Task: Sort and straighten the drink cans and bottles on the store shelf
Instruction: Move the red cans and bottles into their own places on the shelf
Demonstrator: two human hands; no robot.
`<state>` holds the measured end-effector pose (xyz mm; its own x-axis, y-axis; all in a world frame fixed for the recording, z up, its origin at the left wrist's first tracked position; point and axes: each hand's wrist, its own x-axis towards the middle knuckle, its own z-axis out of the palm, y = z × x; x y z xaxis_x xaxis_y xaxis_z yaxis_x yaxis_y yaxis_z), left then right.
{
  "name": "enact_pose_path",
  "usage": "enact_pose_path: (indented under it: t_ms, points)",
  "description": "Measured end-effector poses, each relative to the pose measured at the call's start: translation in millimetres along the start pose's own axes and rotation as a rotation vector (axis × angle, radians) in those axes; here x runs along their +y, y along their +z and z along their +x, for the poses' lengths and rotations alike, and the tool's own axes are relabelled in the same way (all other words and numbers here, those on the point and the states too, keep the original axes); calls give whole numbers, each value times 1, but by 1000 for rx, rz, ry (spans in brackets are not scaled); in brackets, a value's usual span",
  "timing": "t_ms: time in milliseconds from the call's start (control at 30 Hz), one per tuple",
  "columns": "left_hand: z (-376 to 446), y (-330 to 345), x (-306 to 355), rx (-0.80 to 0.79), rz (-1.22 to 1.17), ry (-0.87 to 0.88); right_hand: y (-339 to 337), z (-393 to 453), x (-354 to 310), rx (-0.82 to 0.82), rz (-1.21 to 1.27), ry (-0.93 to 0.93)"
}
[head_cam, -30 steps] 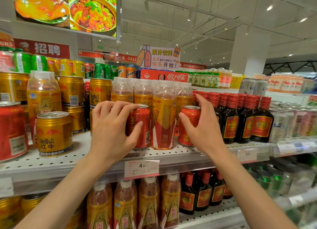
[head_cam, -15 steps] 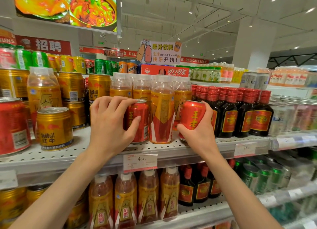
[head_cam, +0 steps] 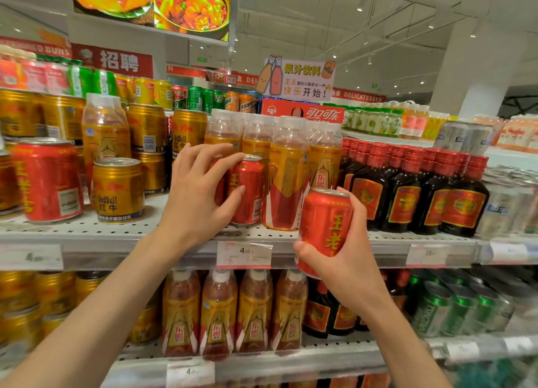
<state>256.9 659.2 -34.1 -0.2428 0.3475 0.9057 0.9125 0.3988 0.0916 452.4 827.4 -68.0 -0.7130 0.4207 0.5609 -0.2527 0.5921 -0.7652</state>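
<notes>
Up front of the shelf (head_cam: 145, 227), your right hand (head_cam: 346, 259) wraps the lifted red can (head_cam: 326, 227) mid-body and your left hand (head_cam: 198, 195) cups its standing twin (head_cam: 247, 189), both probably slick, rigid, so grip sides.

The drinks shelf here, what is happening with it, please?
A person is tidying a store shelf of drinks. The right hand holds a red can lifted off the shelf, out in front of its edge. The left hand grips a second red can that stands on the shelf among orange bottles. Both red cans look out of place there; more red cans stand far left, beside the gold cans. Dark bottles fill the right side.
</notes>
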Motion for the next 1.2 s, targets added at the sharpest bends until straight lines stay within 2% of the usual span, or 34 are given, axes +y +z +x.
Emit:
enact_pose_path:
  t_ms: [233,633,833,1200]
  points:
    - [-41,-25,7,-38,-129,-234,19,-29,14,-143,102,55]
    - [-164,-76,36,-19,-389,-714,76,-76,31,-233,160,183]
    - [-202,-104,-5,-64,-528,-854,115,-99,20,-191,183,283]
    - [-259,-201,-148,-189,-678,-857,257,-141,-45,8,76,323]
